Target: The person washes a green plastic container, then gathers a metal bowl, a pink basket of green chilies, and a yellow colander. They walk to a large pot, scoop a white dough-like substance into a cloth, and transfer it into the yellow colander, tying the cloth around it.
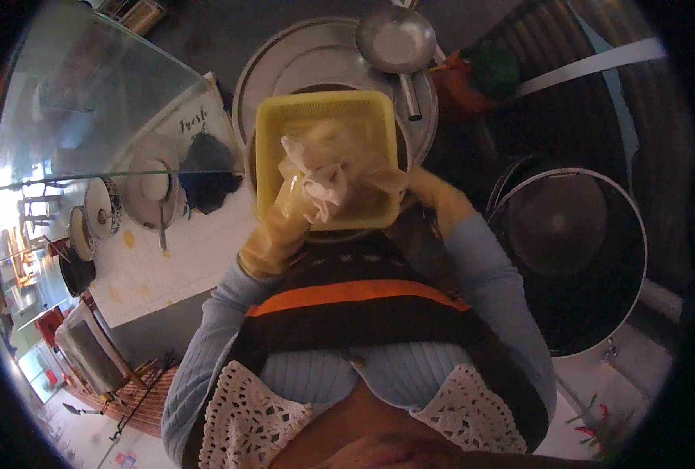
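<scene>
A yellow plastic basket [268, 123] stands in front of me, above a round metal pan or tray [253, 76]. Both hands wear yellowish translucent gloves. Over the basket's near left part, my left hand [286, 225] is closed on a pale, soft, crumpled piece that looks like raw meat or skin [327, 179]. More pale pieces lie blurred in the basket [335, 138]. My right hand [435, 193] is at the basket's right rim, its fingers over the edge; a pale piece lies by the fingertips, and whether they grip it or the rim is unclear.
A metal ladle or small pan [397, 44] rests on the metal tray's far right edge. Left are a glass panel [119, 99], a white counter [165, 275], a dark cloth-like item [209, 173] and a metal pan with a ladle [148, 182]. Right is a large round pot or lid [576, 293].
</scene>
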A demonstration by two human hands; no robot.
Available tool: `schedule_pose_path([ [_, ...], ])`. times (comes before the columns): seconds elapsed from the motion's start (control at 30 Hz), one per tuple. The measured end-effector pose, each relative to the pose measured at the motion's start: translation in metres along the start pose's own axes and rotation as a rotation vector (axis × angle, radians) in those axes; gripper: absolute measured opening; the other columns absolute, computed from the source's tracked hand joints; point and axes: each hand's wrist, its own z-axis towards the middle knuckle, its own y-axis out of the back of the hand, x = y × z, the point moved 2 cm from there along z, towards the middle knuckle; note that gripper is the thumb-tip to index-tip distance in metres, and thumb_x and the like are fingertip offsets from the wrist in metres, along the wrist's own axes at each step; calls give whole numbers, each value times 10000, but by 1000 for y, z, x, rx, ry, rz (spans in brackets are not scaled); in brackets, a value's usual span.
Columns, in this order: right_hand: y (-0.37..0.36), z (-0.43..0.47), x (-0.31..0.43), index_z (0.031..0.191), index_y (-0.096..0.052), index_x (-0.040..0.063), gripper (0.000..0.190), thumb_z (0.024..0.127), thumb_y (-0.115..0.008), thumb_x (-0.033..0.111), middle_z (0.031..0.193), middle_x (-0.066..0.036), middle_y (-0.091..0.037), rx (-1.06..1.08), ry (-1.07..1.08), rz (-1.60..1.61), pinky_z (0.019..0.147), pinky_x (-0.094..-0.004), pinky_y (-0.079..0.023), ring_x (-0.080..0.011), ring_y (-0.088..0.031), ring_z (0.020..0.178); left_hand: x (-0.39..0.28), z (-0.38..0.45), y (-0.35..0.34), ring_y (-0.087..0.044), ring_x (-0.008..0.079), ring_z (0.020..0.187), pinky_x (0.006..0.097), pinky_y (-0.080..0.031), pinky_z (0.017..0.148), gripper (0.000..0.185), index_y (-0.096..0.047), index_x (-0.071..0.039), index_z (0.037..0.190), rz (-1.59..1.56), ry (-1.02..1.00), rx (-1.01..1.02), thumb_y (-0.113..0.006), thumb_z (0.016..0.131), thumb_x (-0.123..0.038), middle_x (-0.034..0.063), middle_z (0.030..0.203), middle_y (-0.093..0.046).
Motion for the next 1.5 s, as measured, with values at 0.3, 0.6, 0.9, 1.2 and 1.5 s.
schedule_pose_path([
  [0.3, -110, -114, -93, 1456, -606, 52, 563, 990, -727, 345, 1358, -132, -690, -112, 146, 407, 1016, -416, -549, -255, -660, 1241, -31, -41, -7, -742, 331, 1010, 403, -614, 853, 310, -751, -98, 1200, -336, 32, 134, -644, 998, -307, 163, 1129, -766],
  [0.6, -118, -251, -179, 1478, -588, 55, 602, 975, -744, 346, 1380, -139, -679, -435, 303, 659, 1010, -435, -559, -266, -659, 1251, -114, -30, -97, -715, 290, 1111, 389, -582, 924, 491, -667, -113, 1316, 292, -623, 421, -667, 962, -454, 130, 1199, -734],
  [0.9, -22, -377, -228, 1501, -569, 57, 643, 960, -761, 348, 1401, -145, -668, -866, 342, 764, 1004, -454, -570, -277, -657, 1262, -207, -46, -303, -667, 389, 1224, 473, -533, 1007, 557, -670, -72, 1365, 469, -431, 674, -630, 982, -474, 204, 1293, -709],
  [1.2, 146, -420, -219, 1571, -469, 45, 745, 947, -781, 307, 1505, -154, -586, -1467, 700, 176, 1110, -438, -504, -305, -590, 1362, -174, -11, -489, -695, 349, 1144, 416, -550, 973, 446, -671, -26, 1322, -175, -386, 955, -566, 1065, -375, 179, 1238, -731],
  [1.5, 158, -426, -164, 1673, -226, 59, 836, 1029, -643, 394, 1690, -210, -362, -1750, 301, -20, 1251, -438, -336, -354, -368, 1559, -158, 39, -569, -712, 326, 1109, 407, -535, 966, 428, -710, -67, 1287, -15, -323, 1101, -602, 1031, -393, 149, 1175, -753],
])
